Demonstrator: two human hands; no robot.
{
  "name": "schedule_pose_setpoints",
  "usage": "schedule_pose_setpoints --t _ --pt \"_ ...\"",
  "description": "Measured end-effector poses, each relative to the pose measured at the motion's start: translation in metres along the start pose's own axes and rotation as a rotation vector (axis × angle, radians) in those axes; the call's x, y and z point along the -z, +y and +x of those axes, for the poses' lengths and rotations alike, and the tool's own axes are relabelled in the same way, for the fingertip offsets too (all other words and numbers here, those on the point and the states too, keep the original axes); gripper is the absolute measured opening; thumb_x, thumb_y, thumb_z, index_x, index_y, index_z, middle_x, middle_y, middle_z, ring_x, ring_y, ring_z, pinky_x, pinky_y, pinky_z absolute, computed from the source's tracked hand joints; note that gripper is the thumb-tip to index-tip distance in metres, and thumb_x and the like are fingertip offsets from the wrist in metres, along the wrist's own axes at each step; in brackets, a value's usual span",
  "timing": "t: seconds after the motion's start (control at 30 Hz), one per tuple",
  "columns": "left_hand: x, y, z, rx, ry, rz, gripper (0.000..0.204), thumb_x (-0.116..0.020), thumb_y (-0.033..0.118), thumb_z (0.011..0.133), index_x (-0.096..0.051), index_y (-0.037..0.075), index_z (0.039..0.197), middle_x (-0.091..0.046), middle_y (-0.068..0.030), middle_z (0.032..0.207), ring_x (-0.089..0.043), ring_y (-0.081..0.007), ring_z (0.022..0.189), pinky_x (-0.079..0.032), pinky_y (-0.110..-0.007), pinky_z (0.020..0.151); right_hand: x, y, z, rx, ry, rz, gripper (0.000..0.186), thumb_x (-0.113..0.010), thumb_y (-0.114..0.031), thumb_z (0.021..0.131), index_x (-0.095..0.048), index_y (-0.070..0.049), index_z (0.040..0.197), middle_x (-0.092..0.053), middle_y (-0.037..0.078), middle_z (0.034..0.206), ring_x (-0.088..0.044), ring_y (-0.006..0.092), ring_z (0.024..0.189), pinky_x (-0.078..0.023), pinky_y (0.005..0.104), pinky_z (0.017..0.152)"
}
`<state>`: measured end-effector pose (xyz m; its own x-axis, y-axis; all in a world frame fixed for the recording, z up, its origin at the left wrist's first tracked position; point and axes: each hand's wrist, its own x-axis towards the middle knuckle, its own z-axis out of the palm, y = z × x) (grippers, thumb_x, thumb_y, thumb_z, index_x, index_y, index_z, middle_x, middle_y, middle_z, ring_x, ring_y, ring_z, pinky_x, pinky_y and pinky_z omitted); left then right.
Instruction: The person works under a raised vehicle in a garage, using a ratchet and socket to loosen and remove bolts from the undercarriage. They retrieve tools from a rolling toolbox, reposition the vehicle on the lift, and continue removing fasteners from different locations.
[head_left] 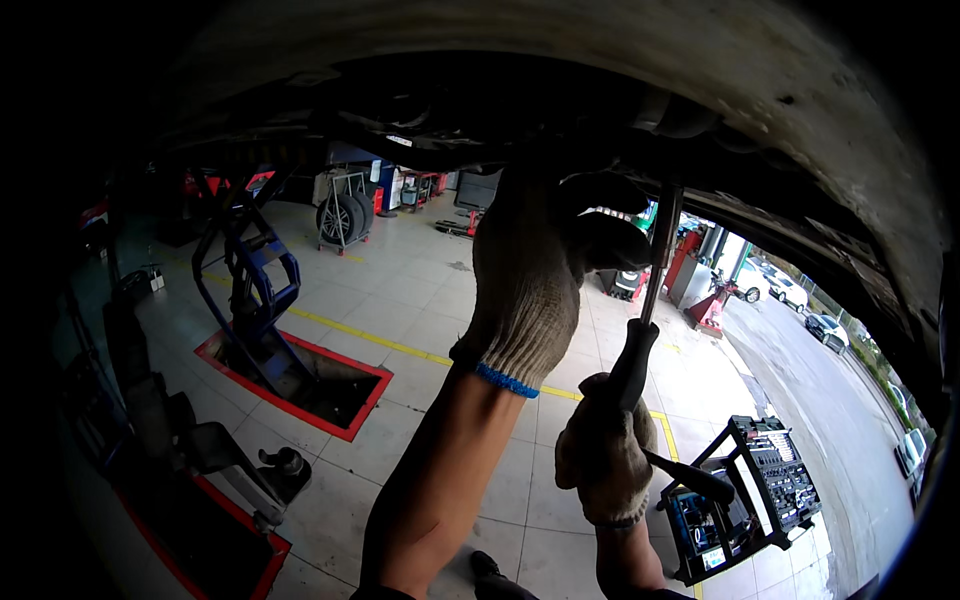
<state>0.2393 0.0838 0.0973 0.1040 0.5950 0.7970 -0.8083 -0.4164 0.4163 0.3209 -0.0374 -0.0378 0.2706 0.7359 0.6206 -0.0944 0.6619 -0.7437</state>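
My right hand (605,455), in a knitted work glove, is closed round the black handle of a long screwdriver-like tool (650,310). Its metal shaft points up to the dark underside of a raised car (820,130). A second black handle (695,477) juts out to the right below that hand; what it belongs to is hidden. My left hand (525,270), gloved with a blue cuff edge, reaches up under the car. Its thumb and a finger come together at the upper shaft, while its other fingers are lost in shadow. The tool's tip is too dark to make out.
A black tool cart (745,500) with sockets stands at lower right. Left are a blue scissor lift (265,270) in a red-edged floor pit (350,430) and a dark lift arm (230,450). A wheel rack (343,210) stands further back; parked cars (790,285) line the road outside.
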Motion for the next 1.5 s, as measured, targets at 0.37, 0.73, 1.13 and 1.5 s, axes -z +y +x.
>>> schedule_pose_setpoints --t 0.37,0.73,1.13,1.5 --pt "-0.021 -0.029 -0.008 0.130 -0.043 -0.715 0.030 -0.052 0.025 0.108 -0.058 0.000 0.123 -0.066 -0.0107 0.101 -0.070 -0.0197 0.085 -0.064 -0.032 0.077 0.035 -0.004 -0.003 0.040 0.065 -0.182 0.056 -0.057 -0.041 0.101 -0.053 0.006 0.130 -0.064 0.011 0.087 -0.062 0.0159 0.066 -0.049 0.0272 0.058" --pt "-0.015 -0.018 -0.002 0.105 -0.151 -0.905 0.031 -0.062 0.027 0.104 -0.059 0.001 0.120 -0.069 -0.0072 0.098 -0.071 -0.0171 0.090 -0.064 -0.029 0.074 0.024 -0.003 -0.009 0.078 0.020 -0.028 0.054 -0.055 -0.040 0.105 -0.047 0.005 0.135 -0.052 0.007 0.074 -0.046 0.0142 0.045 -0.036 0.0279 0.037" --pt "-0.023 -0.024 0.006 0.105 -0.014 -0.790 0.032 -0.043 0.031 0.110 -0.060 0.005 0.114 -0.065 -0.0028 0.086 -0.065 -0.0139 0.065 -0.060 -0.028 0.055 0.017 -0.010 -0.011 0.037 0.116 -0.083 0.053 -0.054 -0.041 0.106 -0.051 0.005 0.131 -0.053 0.007 0.071 -0.044 0.0135 0.043 -0.034 0.0277 0.036" --pt "-0.025 0.015 -0.004 0.065 -0.015 -0.825 0.026 -0.050 0.027 0.108 -0.059 0.004 0.114 -0.063 -0.0026 0.081 -0.066 -0.0132 0.061 -0.061 -0.026 0.053 0.015 -0.013 -0.018 -0.006 0.137 -0.160 0.045 -0.048 -0.037 0.108 -0.054 0.003 0.128 -0.060 0.009 0.077 -0.052 0.0158 0.050 -0.040 0.0281 0.041"
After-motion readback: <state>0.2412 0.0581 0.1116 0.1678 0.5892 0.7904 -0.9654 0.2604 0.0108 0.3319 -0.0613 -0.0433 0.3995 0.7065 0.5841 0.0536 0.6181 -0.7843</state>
